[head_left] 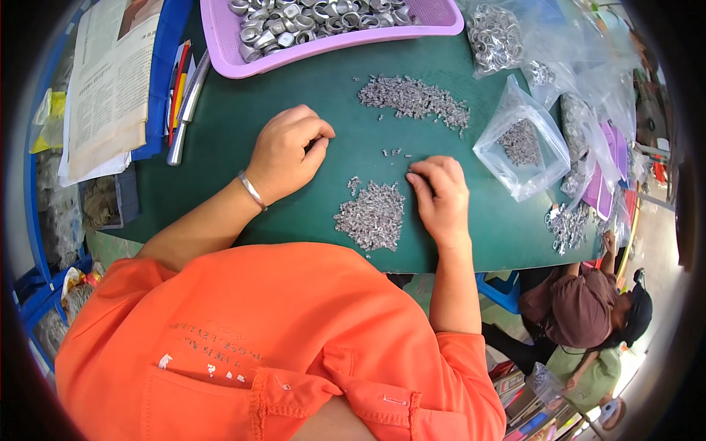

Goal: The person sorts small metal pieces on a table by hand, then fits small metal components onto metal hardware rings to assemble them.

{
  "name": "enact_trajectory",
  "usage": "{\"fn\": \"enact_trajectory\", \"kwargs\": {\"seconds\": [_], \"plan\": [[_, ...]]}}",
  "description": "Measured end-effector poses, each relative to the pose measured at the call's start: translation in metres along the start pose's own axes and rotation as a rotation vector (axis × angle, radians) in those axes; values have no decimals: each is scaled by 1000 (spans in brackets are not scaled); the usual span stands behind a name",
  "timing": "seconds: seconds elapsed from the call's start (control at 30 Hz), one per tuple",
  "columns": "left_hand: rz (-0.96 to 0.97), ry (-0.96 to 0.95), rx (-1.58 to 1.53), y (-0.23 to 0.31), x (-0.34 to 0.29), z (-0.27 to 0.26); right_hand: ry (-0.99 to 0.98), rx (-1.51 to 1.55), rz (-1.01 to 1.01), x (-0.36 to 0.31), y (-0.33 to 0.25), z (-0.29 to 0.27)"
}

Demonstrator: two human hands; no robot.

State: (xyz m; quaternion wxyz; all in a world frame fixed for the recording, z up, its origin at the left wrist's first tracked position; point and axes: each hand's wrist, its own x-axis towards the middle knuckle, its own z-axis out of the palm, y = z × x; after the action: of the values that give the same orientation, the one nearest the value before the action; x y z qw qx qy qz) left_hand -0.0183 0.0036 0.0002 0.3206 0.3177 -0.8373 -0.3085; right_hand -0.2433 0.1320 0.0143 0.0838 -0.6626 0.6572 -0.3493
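Small grey metal pieces lie in two piles on the green tabletop: a far pile (415,98) and a near pile (375,217). Between them a few loose pieces (396,152) are scattered. My right hand (443,195) is just right of these, thumb and forefinger pinched at the tabletop around what looks like one small metal piece, mostly hidden. Left of the loose pieces rests my left hand (288,152), its fingers curled in and the thumb near the forefinger. Whatever lies inside those curled fingers is hidden.
A pink plastic basket (243,68) of chunky metal rings stands at the far edge. On the right are an open plastic bag (521,143) of small pieces and a bag of rings (494,40). Newspapers (114,88) and a metal rod (189,110) lie left. Another person (581,305) sits at right.
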Motion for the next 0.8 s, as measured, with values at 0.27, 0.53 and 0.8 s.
{"fn": "enact_trajectory", "kwargs": {"seconds": [0.27,0.53,0.8], "plan": [[5,2,12,0,-1,1,38,41,-9,10,2,10],[23,19,0,0,0,-1,-60,175,-35,5,-7,2],[15,18,-9,1,-1,-1,73,91,-17,14,-2,15]]}}
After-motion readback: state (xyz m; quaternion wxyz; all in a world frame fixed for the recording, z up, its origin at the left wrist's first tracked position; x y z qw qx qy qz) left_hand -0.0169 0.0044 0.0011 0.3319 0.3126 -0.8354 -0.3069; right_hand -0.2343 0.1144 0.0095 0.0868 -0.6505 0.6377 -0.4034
